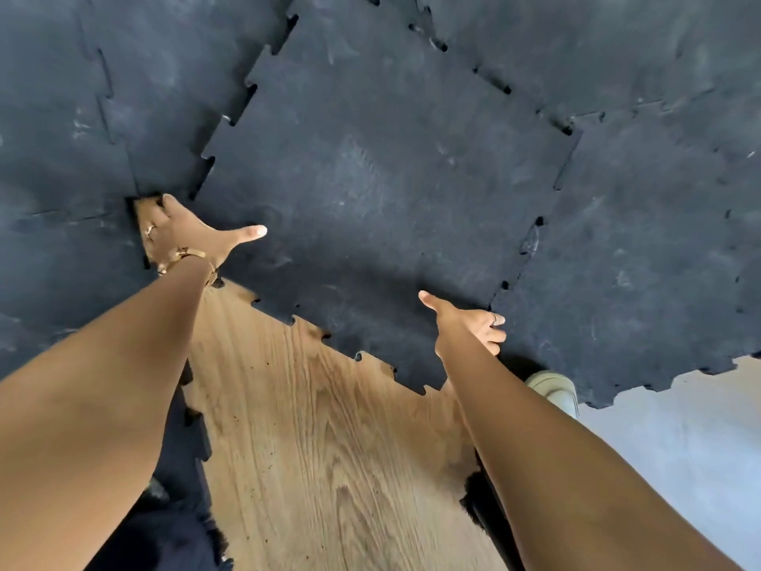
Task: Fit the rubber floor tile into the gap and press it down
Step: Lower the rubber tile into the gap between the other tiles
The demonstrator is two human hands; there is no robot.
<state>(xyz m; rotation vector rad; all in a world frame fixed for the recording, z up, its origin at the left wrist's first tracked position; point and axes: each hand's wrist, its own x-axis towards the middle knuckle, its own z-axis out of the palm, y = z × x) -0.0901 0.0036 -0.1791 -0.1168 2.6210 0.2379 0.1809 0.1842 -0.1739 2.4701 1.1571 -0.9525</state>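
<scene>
we hold the black rubber tile (pixel 370 191) by its near corners: our left hand (pixel 185 232) and right hand (pixel 469 327) each clamp the edge, thumbs on top. the tile lies crooked over the gap, overlapping the neighbouring mats (pixel 638 241), bare wooden floor (pixel 329 447) showing beneath.

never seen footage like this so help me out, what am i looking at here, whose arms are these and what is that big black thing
It is one picture from a camera worn on a person's head, looking down at their own bare arms. The big black thing is a rubber floor tile with jigsaw-like edges. The left hand and right hand each grip a near corner, thumbs on top. Its far edges meet the laid black tiles; the near edge sits over bare wooden floor. The seams are not yet closed. A light shoe shows under the right arm.
</scene>
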